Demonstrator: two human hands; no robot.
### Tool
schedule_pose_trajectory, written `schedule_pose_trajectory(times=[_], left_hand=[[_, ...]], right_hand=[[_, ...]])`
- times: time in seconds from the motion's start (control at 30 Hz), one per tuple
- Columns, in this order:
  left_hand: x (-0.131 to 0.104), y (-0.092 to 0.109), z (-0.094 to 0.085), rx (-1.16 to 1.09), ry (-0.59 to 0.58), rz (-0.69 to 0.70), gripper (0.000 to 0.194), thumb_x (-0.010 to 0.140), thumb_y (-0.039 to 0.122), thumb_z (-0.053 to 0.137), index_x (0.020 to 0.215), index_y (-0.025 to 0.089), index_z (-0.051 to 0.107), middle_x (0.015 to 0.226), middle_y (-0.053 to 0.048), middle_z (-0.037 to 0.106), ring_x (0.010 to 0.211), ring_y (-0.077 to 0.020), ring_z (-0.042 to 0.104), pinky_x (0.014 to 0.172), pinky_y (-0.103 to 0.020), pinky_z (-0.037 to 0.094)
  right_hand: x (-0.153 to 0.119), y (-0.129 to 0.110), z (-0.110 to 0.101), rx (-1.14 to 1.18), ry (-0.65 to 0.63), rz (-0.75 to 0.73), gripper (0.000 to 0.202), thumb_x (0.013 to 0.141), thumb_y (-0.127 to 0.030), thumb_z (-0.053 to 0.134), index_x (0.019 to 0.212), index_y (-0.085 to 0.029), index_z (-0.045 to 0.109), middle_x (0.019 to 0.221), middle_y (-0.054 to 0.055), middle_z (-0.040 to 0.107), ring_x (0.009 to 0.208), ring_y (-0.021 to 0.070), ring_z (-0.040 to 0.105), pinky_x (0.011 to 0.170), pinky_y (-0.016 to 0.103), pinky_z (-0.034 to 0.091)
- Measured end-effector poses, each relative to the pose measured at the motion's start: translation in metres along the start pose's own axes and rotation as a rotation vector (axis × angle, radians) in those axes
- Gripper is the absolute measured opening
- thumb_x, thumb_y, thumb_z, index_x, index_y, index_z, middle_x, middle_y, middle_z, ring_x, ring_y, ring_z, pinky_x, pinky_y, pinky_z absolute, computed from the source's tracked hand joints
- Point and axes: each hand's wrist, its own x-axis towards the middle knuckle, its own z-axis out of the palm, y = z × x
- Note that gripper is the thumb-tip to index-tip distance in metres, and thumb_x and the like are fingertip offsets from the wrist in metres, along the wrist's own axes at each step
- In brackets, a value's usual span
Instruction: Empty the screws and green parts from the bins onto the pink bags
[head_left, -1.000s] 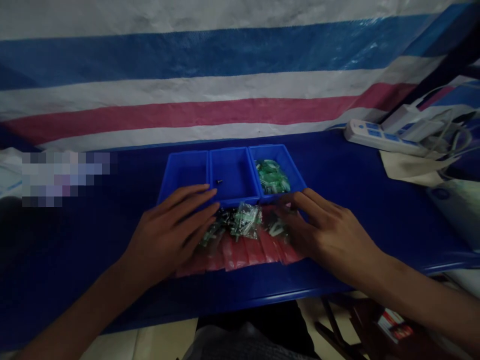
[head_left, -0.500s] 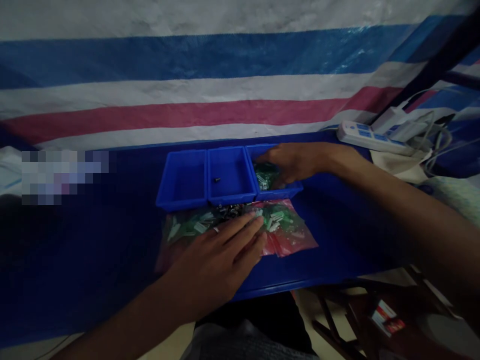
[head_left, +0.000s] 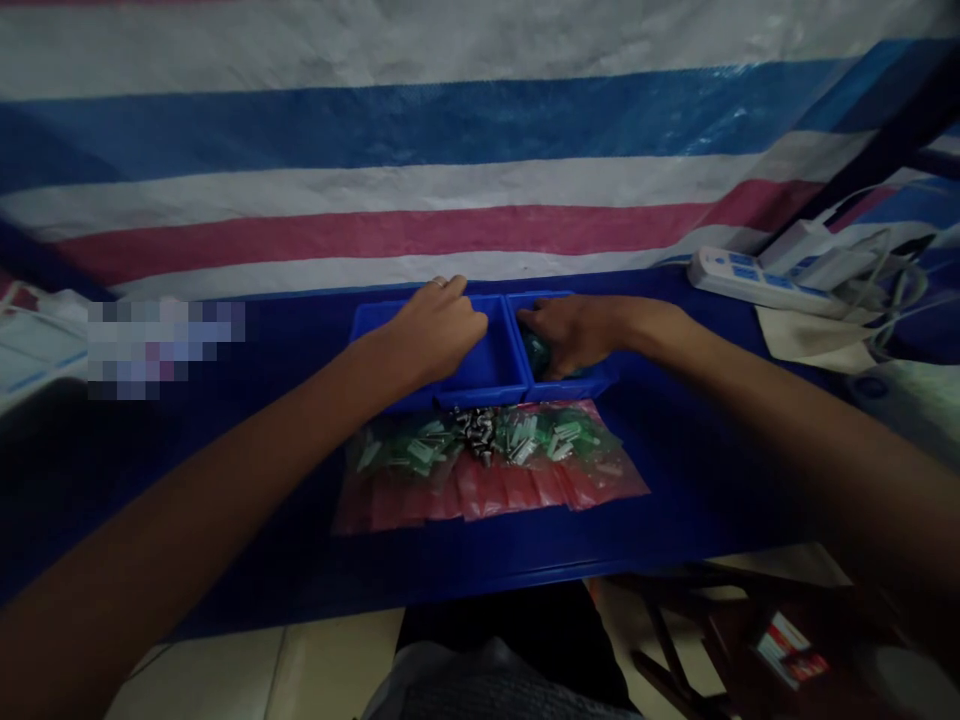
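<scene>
left hand (head_left: 439,335) curled over middle blue plastic bin (head_left: 480,375), grip unclear | right hand (head_left: 574,330) cupping green parts in right blue plastic bin (head_left: 574,385) | risk: lifting wrist catches a rim, tips the bin onto clear-and-red zip bags (head_left: 487,465)

Single cam on my head, looking forward and down, close over the counter (head_left: 712,470) toward the striped tarp (head_left: 450,150).

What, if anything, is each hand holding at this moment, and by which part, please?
It cannot be told. The right hand reaches into the right blue bin, fingers hidden among green parts. The left hand rests over the middle blue bin, contents hidden.
</scene>
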Motion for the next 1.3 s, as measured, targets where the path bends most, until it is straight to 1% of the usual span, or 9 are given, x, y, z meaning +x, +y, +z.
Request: schedule_pose_trajectory(times=[0.13,0.23,0.4,0.6,0.8,0.93,1.07,1.17,1.3], left_hand=[[0.008,0.008,0.009,0.032,-0.013,0.001,0.033,0.08,-0.008,0.05,0.09,0.01,0.075,0.079,-0.011,0.068,0.103,-0.0324,0.068,0.09,-0.043,0.056],[0.001,0.01,-0.008,0.022,-0.003,0.009,0.03,0.083,-0.004,0.049,0.086,0.011,0.075,0.079,-0.01,0.067,0.102,-0.032,0.068,0.093,-0.046,0.056],[-0.041,0.029,-0.037,-0.191,0.081,0.122,0.022,0.095,0.013,0.057,0.095,0.021,0.077,0.094,-0.001,0.071,0.102,-0.024,0.065,0.094,-0.042,0.056],[-0.079,0.055,-0.025,-0.306,0.299,0.19,0.014,0.097,0.01,0.065,0.093,0.02,0.074,0.097,-0.001,0.077,0.105,-0.0268,0.065,0.092,-0.043,0.058],[-0.117,0.046,-0.031,-0.624,0.495,-0.197,0.013,0.107,0.027,0.06,0.109,0.028,0.073,0.106,0.004,0.076,0.097,-0.0137,0.071,0.087,-0.027,0.061],[-0.143,0.05,-0.022,-0.552,0.482,-0.432,0.03,0.104,0.045,0.063,0.13,0.031,0.067,0.116,0.002,0.075,0.093,-0.0175,0.075,0.086,-0.031,0.065],[-0.158,0.059,-0.007,-0.502,0.442,-0.469,0.042,0.103,0.054,0.059,0.137,0.029,0.062,0.122,0.0,0.077,0.096,-0.0217,0.079,0.086,-0.032,0.068],[-0.168,0.062,0.003,-0.455,0.461,-0.516,0.047,0.101,0.059,0.062,0.139,0.031,0.062,0.115,0.002,0.08,0.091,-0.0233,0.081,0.071,-0.03,0.069],[-0.18,0.061,0.01,-0.42,0.491,-0.567,0.039,0.105,0.053,0.058,0.139,0.036,0.064,0.109,0.006,0.082,0.085,-0.0212,0.081,0.065,-0.027,0.068]], right_hand=[[-0.005,-0.007,0.003,-0.046,0.084,0.014,0.039,0.082,-0.021,0.08,0.119,-0.013,0.07,0.107,0.011,0.073,0.09,0.025,0.066,0.074,0.033,0.048],[-0.008,-0.009,0.005,-0.06,0.144,0.002,0.038,0.081,-0.019,0.078,0.118,-0.013,0.071,0.106,0.01,0.074,0.088,0.0235,0.068,0.072,0.031,0.047],[-0.008,-0.007,0.009,-0.076,0.23,-0.016,0.033,0.082,-0.019,0.075,0.114,-0.012,0.072,0.099,0.011,0.076,0.085,0.0257,0.069,0.068,0.033,0.047],[-0.015,-0.002,0.001,-0.083,0.334,-0.018,0.035,0.083,-0.018,0.077,0.117,-0.01,0.073,0.091,0.012,0.074,0.088,0.0284,0.07,0.068,0.034,0.044],[-0.047,-0.004,-0.02,-0.052,0.538,0.004,0.036,0.078,-0.012,0.08,0.113,-0.011,0.073,0.089,0.008,0.074,0.082,0.0247,0.068,0.066,0.032,0.041],[-0.069,-0.041,-0.019,0.093,0.62,-0.239,0.03,0.074,-0.007,0.077,0.099,-0.021,0.07,0.084,-0.003,0.073,0.065,0.0142,0.062,0.059,0.028,0.043],[-0.06,-0.095,-0.006,-0.032,0.591,-0.588,0.019,0.103,-0.036,0.067,0.114,-0.021,0.069,0.098,0.001,0.075,0.096,0.0209,0.071,0.061,0.031,0.045],[-0.042,-0.122,-0.002,-0.221,0.589,-0.596,0.047,0.11,-0.059,0.05,0.126,-0.018,0.066,0.104,0.005,0.075,0.104,0.0234,0.07,0.056,0.035,0.041],[-0.031,-0.131,-0.003,-0.273,0.564,-0.625,0.038,0.116,-0.043,0.042,0.136,-0.019,0.064,0.105,0.004,0.074,0.104,0.021,0.069,0.052,0.035,0.035]])
